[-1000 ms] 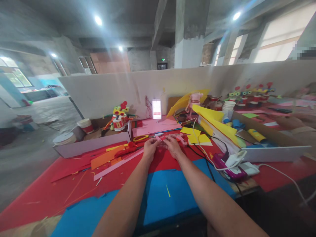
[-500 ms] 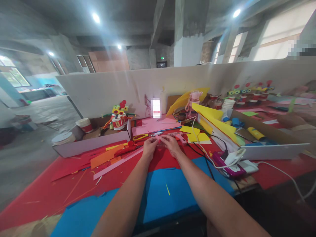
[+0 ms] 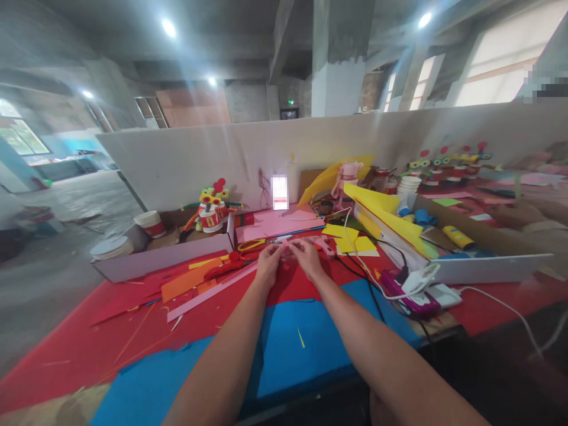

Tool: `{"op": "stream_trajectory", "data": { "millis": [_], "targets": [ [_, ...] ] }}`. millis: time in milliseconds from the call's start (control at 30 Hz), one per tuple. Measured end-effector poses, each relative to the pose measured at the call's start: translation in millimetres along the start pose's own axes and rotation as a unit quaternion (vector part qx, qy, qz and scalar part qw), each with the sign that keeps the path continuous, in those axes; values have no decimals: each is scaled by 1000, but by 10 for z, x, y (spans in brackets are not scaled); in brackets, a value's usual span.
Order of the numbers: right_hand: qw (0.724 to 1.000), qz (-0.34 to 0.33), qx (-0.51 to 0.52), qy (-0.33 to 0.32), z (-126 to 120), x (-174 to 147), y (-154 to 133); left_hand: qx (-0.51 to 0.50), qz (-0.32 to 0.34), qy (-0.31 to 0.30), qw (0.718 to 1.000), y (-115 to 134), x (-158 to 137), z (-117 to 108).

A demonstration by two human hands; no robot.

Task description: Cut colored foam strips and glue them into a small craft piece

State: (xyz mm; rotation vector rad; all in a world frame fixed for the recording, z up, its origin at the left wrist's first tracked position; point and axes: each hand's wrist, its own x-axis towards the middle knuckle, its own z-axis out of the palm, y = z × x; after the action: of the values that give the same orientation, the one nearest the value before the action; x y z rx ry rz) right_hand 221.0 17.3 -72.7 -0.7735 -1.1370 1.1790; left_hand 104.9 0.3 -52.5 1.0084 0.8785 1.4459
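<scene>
Over the red tabletop, my left hand (image 3: 268, 262) and my right hand (image 3: 306, 255) meet with fingertips pinched on a small pink paper strip (image 3: 285, 243). Fingers cover most of the strip. Just beyond my right hand lies a pink tool (image 3: 327, 248), partly hidden, perhaps a glue gun. Scissors with yellow handles (image 3: 251, 245) rest behind my left hand. A long pink strip (image 3: 213, 293) runs out from beside my left wrist, near orange paper (image 3: 190, 280) and red scraps. Blue sheets (image 3: 306, 337) lie under my forearms.
A low box (image 3: 164, 259) at left holds a paper-cup figure (image 3: 212, 214). Yellow paper pieces (image 3: 352, 241) lie right of my hands. A purple power strip (image 3: 410, 296) with cables and a box of paper rolls (image 3: 492, 269) stand farther right. A white partition (image 3: 199, 154) closes the back.
Both hands stay together on the pink strip, with only slight finger shifts. The whole view has moved very slightly.
</scene>
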Motion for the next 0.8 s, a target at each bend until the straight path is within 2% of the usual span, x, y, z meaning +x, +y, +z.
{"op": "stream_trajectory", "data": {
  "millis": [133, 400, 800],
  "targets": [
    [999, 12, 44, 3, 26, -2, 14, -9, 23, 11, 1000, 11, 1, -6],
    [993, 65, 95, 1, 31, -11, -19, 38, 12, 10, 999, -3, 12, -33],
    [996, 52, 71, 8, 24, -1, -40, 60, 29, 19, 998, -16, 30, -46]
  ]
}}
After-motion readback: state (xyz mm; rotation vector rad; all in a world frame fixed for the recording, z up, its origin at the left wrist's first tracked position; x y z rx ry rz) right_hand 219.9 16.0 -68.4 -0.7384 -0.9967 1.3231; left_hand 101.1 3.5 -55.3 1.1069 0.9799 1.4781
